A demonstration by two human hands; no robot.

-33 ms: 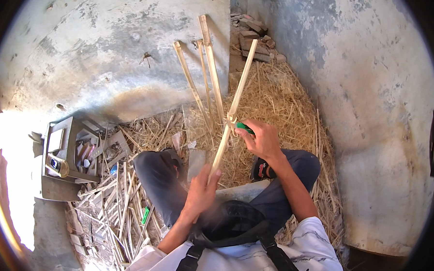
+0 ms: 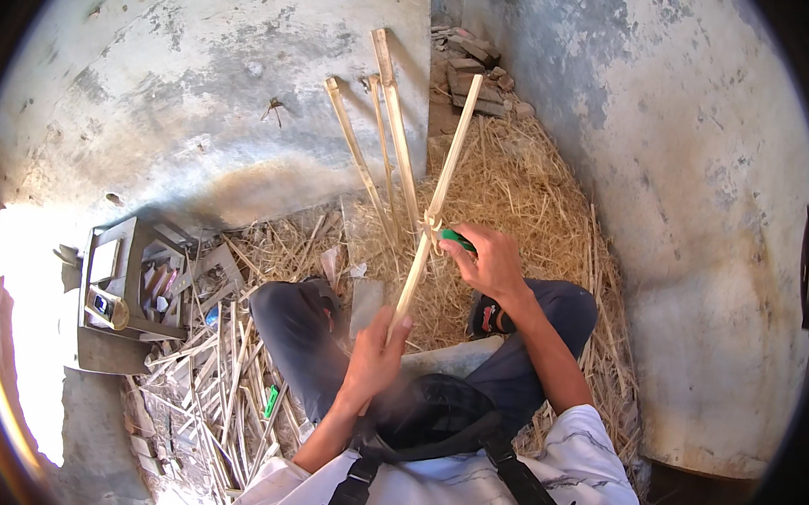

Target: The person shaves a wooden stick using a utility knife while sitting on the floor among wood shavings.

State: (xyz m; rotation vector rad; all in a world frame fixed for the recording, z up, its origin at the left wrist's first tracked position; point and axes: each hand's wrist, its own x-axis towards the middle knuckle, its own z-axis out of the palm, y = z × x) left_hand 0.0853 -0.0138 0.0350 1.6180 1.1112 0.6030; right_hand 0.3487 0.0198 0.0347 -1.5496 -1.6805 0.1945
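Note:
My left hand (image 2: pixel 377 360) is wrapped round the lower part of a pale split wooden strip (image 2: pixel 456 142) that slants up and away from me. My right hand (image 2: pixel 485 261) grips a small green-handled tool (image 2: pixel 455 238) against the middle of that strip, where thin curled shavings (image 2: pixel 429 219) stick out; the tool's blade is hidden. Just beyond, a longer pale strip (image 2: pixel 392 117) and two shorter ones (image 2: pixel 343 114) stand leaning on the weathered wall.
Straw (image 2: pixel 516 185) and scattered slats (image 2: pixel 222 407) surround my crossed legs (image 2: pixel 297 338). A boxy wooden object (image 2: pixel 116 348) with scraps stands at left, and a green item (image 2: pixel 271 400) lies nearby. Bricks (image 2: pixel 475 89) are piled at the back; a wall (image 2: pixel 702 265) curves along the right.

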